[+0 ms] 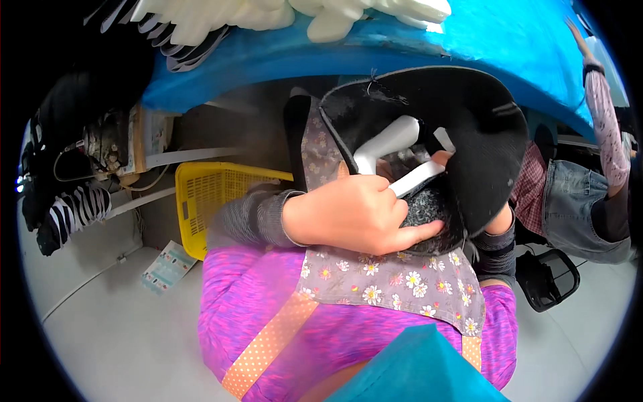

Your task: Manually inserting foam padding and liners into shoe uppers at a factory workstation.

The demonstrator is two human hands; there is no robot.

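A large black piece of thick, bendy material [489, 127] lies curled on my lap, with loose threads at its upper edge and a speckled grey inside. White strips [392, 137] sit in its hollow. My left hand [355, 214] is closed on a white strip [416, 178], little finger stretched out over the speckled surface. Behind the black piece, my right hand [499, 220] is mostly hidden; one fingertip shows at the strip's other end, pressed against it. Under them spreads a grey flowered apron [382, 288].
A blue-covered table [268, 63] stands ahead, bearing a pile of white foam-like pieces [241, 17]. A yellow basket [194, 201] is at my left, beside shelving with striped bundles [77, 208]. Right of me are another person's arm [606, 127] and a black basket [546, 278].
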